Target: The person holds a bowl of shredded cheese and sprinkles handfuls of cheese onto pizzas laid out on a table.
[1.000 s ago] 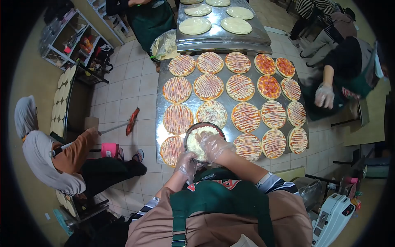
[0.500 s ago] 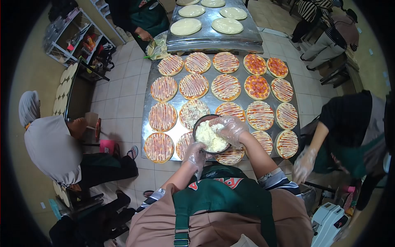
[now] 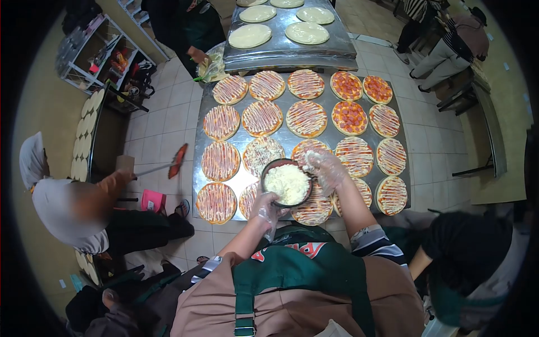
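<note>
Right hand [image 3: 330, 170] has left the bowl [image 3: 274, 165], pinching cheese [image 3: 308, 161]; left hand [image 3: 266, 207] clamps its rim; apron lettering [image 3: 306, 249] unclear.

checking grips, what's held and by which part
The left hand holds the dark bowl of grated cheese by its near left side; whether the right hand holds any cannot be told.

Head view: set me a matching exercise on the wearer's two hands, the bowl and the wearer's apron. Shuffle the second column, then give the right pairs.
Column one
1. Left hand
2. Right hand
3. Bowl
4. Wearer's apron

Column two
A. Dark, with white shreds inside
B. Green, with lettering on the chest
C. Grasping the container at its lower left
D. At the container's right side, over a pizza

Right pairs: 1-C, 2-D, 3-A, 4-B
</note>
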A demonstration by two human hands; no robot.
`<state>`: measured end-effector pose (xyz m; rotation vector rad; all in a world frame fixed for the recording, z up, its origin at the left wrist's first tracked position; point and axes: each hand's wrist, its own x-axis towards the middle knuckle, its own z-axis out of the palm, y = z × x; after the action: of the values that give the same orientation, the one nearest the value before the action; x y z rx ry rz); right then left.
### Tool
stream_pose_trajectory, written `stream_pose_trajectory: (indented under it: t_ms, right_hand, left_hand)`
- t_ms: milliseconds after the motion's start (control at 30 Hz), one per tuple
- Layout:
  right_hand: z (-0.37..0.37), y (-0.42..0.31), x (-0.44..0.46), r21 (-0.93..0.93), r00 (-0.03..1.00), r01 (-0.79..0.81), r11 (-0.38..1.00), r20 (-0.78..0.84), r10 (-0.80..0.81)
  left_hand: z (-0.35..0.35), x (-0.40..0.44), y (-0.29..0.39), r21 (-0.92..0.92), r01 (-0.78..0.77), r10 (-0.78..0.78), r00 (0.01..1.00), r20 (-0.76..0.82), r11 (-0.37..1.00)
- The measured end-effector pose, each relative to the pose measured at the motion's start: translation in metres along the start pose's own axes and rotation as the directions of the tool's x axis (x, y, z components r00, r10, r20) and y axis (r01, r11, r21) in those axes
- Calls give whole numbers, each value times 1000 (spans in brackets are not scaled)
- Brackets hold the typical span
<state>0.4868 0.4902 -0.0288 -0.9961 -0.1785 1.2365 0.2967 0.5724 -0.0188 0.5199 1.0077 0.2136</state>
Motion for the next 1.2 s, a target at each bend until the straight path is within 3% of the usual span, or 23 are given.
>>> stream_pose_trajectory:
  t_ms: [67,100,133,167,200,233,267,333,367,433,533,667,733,767,900,967,1100,1167,1200]
  right_hand:
    - [-15,1,9,-52,963,32,998,-264,-44]
    - [-27,3,17,65,957,-25,998,-289,43]
    - [-28,0,19,68,955,-26,997,-293,45]
    - [-29,-3,20,-250,931,-166,954,-358,68]
    - [-26,-9,21,-529,903,-307,791,-424,67]
    - [5,-30,12,-602,860,-462,651,-484,163]
    - [-4,-24,20,-600,859,-464,651,-485,165]
    - [-21,-9,35,-852,921,-388,351,-349,171]
    - [-22,-5,40,-852,921,-388,351,-348,173]
    - [-6,-6,43,-934,936,-339,-114,-347,56]
    - [-27,21,65,-956,975,-221,-194,-219,-33]
    - [-12,3,65,-943,947,-317,-99,-309,-83]
    - [-4,-20,52,-909,987,-163,-384,-149,-66]
    - [-31,-11,67,-938,944,-324,-126,-312,-110]
    - [-45,-15,53,-919,907,-395,-20,-386,-166]
    - [-56,-6,55,-870,874,-466,162,-481,-68]
    - [-41,-7,48,-898,897,-438,21,-439,-51]
    - [-45,-1,56,-870,866,-484,-92,-461,-194]
    - [-40,-4,56,-870,865,-485,-91,-462,-194]
  left_hand:
    - [-26,3,2,-87,58,-47,991,121,995]
    - [-44,6,0,-94,84,-78,994,72,992]
    - [-59,3,1,-92,89,-83,994,71,992]
    - [-73,-1,3,-110,73,-68,996,54,991]
    - [-84,-4,4,-128,56,-52,998,37,990]
    - [-87,-13,9,-129,59,-55,998,36,990]
    - [-90,-25,14,-92,21,-20,1000,8,996]
    - [-97,-41,21,-56,-17,16,1000,-20,998]
    - [-102,-46,23,-42,-55,55,998,-7,998]
    - [-109,-53,25,-63,-85,83,996,-28,994]
    - [-126,-52,24,-104,-72,76,997,32,992]
    - [-120,-60,32,-176,-73,86,994,69,982]
    - [-113,-63,33,-84,-117,118,993,12,990]
    - [-115,-62,32,-84,-114,116,993,17,990]
    - [-130,-55,25,-104,-95,100,994,46,990]
    - [-137,-51,22,-104,-105,110,993,40,989]
    - [-137,-50,20,-124,-84,93,993,66,989]
    - [-134,-51,20,-115,-83,90,994,57,990]
    - [-133,-52,19,-109,-91,96,994,42,990]
